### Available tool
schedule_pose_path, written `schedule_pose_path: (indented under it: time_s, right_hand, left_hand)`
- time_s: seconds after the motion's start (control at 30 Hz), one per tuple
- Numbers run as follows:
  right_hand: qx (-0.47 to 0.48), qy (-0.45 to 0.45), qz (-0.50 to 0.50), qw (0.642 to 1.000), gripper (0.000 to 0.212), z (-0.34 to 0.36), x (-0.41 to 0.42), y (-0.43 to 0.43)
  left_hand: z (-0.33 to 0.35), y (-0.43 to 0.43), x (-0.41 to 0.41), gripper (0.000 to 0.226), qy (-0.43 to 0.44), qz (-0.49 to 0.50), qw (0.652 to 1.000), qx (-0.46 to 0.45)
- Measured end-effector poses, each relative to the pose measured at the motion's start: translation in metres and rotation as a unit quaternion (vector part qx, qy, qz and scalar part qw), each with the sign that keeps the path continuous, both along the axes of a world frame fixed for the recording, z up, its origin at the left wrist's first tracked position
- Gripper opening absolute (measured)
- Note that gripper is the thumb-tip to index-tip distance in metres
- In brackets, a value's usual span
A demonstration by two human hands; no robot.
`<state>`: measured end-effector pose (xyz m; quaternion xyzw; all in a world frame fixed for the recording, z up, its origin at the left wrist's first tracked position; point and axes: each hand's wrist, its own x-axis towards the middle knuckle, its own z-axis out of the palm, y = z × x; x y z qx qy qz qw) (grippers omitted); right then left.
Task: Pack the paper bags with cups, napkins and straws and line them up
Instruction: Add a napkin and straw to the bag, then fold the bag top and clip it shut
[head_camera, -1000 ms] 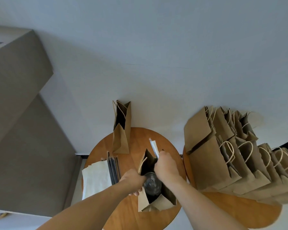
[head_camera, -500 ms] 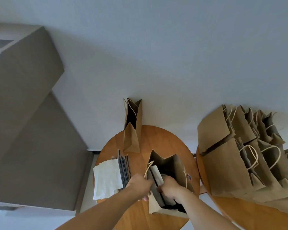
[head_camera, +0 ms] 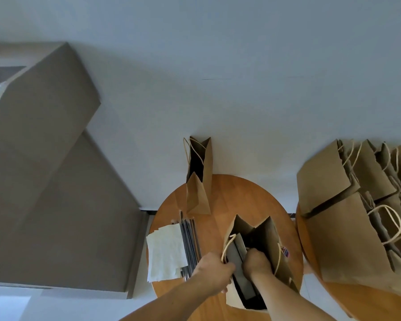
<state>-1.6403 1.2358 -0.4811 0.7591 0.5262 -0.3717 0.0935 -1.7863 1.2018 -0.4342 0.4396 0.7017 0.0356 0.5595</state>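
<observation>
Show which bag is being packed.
The near open bag: left hand grips its rim, right hand reaches inside. The far bag and the crowded bags stand untouched.

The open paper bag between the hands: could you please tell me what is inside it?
The right hand reaches into the open paper bag; the left hand grips its rim. The hand and dark shadow hide any contents.

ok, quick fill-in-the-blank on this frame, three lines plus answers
The left hand grips the rim of the open paper bag while the right hand is ____ it.
The dark straws lie between that bag and the white ____.
A second bag stands at the wooden table's far edge, against the ____.
Missing: inside; napkins; wall.
</observation>
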Motion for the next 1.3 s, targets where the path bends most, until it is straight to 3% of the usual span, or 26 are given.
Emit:
schedule_pose_path:
  time_s: [0.13,0.3,0.43,0.53,0.63,0.7,0.8,0.93,1.03,1.1,1.3]
  right_hand:
    - [0.026,-0.026,0.033,0.999,0.029,0.014,-0.001,-0.003]
    - [0.103,-0.052,0.126,0.985,0.031,0.062,-0.006,-0.002]
    - [0.245,-0.068,0.204,0.945,0.036,0.118,0.015,0.000]
    - [0.311,-0.080,0.162,0.933,0.047,0.143,0.043,0.002]
    - [0.220,0.011,0.018,0.975,0.067,0.144,0.073,0.004]
    - [0.128,0.109,-0.052,0.984,0.073,0.130,0.086,-0.003]
    - [0.022,0.226,-0.108,0.968,0.073,0.097,0.085,-0.024]
    - [-0.044,0.297,-0.137,0.944,0.067,0.067,0.069,-0.043]
    - [-0.024,0.323,-0.119,0.939,0.041,0.063,0.063,-0.049]
    - [0.019,0.311,-0.097,0.945,0.038,0.064,0.064,-0.051]
    - [0.163,0.341,-0.098,0.921,0.073,0.057,0.100,-0.073]
  left_hand:
    - [-0.001,-0.002,0.002,0.028,0.016,0.000,0.999,0.045]
    - [0.004,0.002,0.004,0.033,0.009,-0.030,0.995,0.097]
    - [0.010,0.004,0.005,0.020,-0.013,-0.022,0.996,0.090]
    - [0.014,0.007,0.009,0.022,-0.025,-0.004,0.997,0.075]
    - [0.018,0.010,0.014,0.028,-0.046,0.023,0.997,0.061]
    - [0.019,0.009,0.014,0.026,-0.059,0.036,0.996,0.053]
    - [0.017,0.003,0.016,0.025,-0.095,0.047,0.994,0.001]
    - [0.014,-0.009,0.027,0.040,-0.119,-0.010,0.991,-0.054]
    - [0.012,-0.018,0.037,0.065,-0.124,-0.059,0.990,-0.028]
    - [0.013,-0.023,0.038,0.060,-0.113,-0.049,0.992,0.003]
    - [0.019,-0.028,0.021,0.063,-0.074,-0.034,0.996,0.021]
